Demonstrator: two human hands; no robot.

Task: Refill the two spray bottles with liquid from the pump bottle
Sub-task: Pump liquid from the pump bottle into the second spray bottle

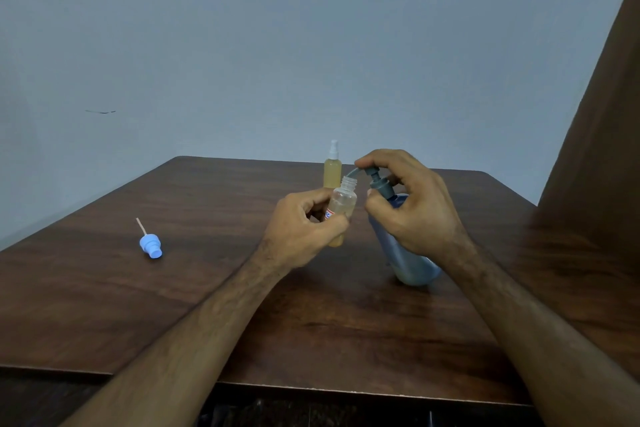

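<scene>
Left hand (304, 222) grips the open spray bottle (343, 204), neck tucked under the pump bottle (401, 246) spout so liquid lands inside — right hand (412, 204) wraps the pump head, bottle tilted on the surface (207, 288). Second spray bottle (332, 170) waits behind, capped.

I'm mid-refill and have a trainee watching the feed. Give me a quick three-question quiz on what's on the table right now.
1. True or false: the open spray bottle in the left hand has its spray cap on.
2. Which thing lies alone on the left of the table? A) the blue spray cap B) a funnel C) a cloth
3. What does the right hand grip, and where does its spout point?

Key:
1. False; its neck is open.
2. A
3. The blue pump bottle, tilted, its spout at the open bottle's neck. A second, capped spray bottle with yellowish liquid stands behind.
</scene>
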